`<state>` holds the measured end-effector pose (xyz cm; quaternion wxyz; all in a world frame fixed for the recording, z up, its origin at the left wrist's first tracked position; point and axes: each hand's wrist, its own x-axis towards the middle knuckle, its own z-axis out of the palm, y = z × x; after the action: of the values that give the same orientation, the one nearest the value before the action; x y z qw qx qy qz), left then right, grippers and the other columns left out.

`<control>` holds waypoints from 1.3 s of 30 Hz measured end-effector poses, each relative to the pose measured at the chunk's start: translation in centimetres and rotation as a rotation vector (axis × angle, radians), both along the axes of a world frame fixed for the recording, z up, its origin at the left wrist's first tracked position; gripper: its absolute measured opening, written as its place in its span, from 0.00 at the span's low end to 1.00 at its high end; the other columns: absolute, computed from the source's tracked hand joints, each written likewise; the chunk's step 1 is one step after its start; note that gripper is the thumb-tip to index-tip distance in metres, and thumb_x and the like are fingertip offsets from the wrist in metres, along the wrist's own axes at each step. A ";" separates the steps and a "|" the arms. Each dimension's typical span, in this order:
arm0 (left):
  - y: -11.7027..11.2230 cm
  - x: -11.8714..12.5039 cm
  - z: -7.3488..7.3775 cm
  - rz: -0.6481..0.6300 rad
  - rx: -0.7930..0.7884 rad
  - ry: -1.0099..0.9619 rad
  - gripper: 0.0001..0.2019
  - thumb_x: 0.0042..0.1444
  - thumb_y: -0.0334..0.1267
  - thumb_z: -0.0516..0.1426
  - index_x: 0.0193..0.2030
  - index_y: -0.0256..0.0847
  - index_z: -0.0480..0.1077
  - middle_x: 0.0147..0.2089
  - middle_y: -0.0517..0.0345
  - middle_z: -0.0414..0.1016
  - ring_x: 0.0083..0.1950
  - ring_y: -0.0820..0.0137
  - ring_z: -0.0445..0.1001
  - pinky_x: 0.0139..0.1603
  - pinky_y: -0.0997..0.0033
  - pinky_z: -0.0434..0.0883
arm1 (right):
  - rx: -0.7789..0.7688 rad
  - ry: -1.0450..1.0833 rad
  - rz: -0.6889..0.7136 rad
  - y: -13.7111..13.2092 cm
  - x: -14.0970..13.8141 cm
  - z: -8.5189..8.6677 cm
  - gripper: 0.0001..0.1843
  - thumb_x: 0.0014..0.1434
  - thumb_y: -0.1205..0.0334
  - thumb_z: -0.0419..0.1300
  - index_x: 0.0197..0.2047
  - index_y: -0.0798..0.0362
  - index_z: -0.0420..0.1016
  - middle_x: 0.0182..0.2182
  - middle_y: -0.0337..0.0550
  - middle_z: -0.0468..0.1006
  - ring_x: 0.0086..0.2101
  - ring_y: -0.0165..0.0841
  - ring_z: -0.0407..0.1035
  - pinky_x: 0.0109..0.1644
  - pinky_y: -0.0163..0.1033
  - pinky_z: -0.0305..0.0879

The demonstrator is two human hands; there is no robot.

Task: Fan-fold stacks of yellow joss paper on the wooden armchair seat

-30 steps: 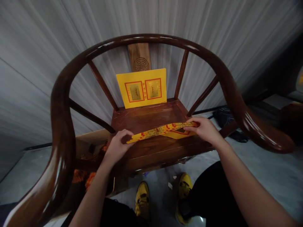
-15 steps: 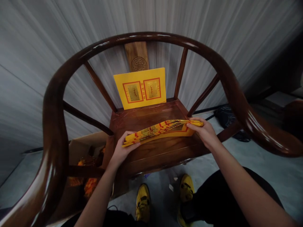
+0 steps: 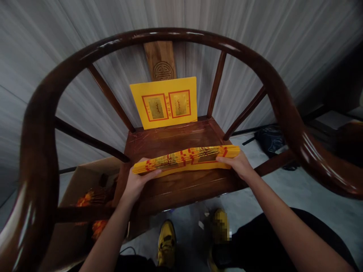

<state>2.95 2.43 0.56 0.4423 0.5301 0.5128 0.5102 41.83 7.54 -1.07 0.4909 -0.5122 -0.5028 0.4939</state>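
Observation:
Between my two hands is a stack of yellow joss paper (image 3: 185, 158) with red print and gold patches, held edge-up over the chair seat (image 3: 170, 189). My left hand (image 3: 138, 177) grips its left end, thumb on the near face. My right hand (image 3: 236, 162) is closed on the right end, also with the thumb in front. The sheets' top edges are slightly fanned. Behind the stack, one yellow joss paper sheet (image 3: 167, 85) with two red-framed gold squares leans upright against the chair back.
A dark round-backed wooden chair (image 3: 181, 36) surrounds the work, its arms curving along both sides. On the left, a cardboard box (image 3: 85, 177) holds orange-red paper pieces (image 3: 87, 198). A black bag (image 3: 269, 139) lies on the floor at right. Yellow shoes (image 3: 166, 241) are below.
The stack's sheets have become more even, and its right end is gathered together. My left hand has shifted slightly left. The view has moved a little closer to the chair.

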 end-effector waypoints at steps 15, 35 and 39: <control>-0.3 -0.4 1.0 0.058 0.061 0.057 0.21 0.42 0.39 0.78 0.40 0.41 0.77 0.39 0.63 0.79 0.38 0.71 0.76 0.41 0.75 0.74 | 0.050 0.113 0.041 -0.5 -0.5 0.2 0.29 0.42 0.55 0.83 0.49 0.46 0.86 0.49 0.42 0.87 0.48 0.47 0.82 0.59 0.52 0.77; -0.6 -0.1 0.9 0.189 0.038 -0.016 0.23 0.37 0.39 0.79 0.39 0.43 0.77 0.37 0.63 0.80 0.38 0.69 0.77 0.42 0.72 0.76 | 0.092 0.081 0.081 -0.1 -1.9 0.5 0.24 0.41 0.56 0.83 0.43 0.47 0.87 0.43 0.42 0.88 0.43 0.42 0.82 0.54 0.48 0.79; -0.4 -0.3 0.5 0.227 -0.006 -0.093 0.26 0.36 0.40 0.79 0.43 0.41 0.79 0.42 0.59 0.81 0.41 0.66 0.78 0.47 0.68 0.77 | 0.079 -0.009 0.041 0.1 -1.8 0.4 0.26 0.38 0.53 0.84 0.42 0.47 0.86 0.43 0.41 0.88 0.44 0.43 0.82 0.53 0.48 0.79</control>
<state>2.62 2.05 1.02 0.4065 0.4432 0.5499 0.5795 40.02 7.61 -0.62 0.4981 -0.4844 -0.5344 0.4814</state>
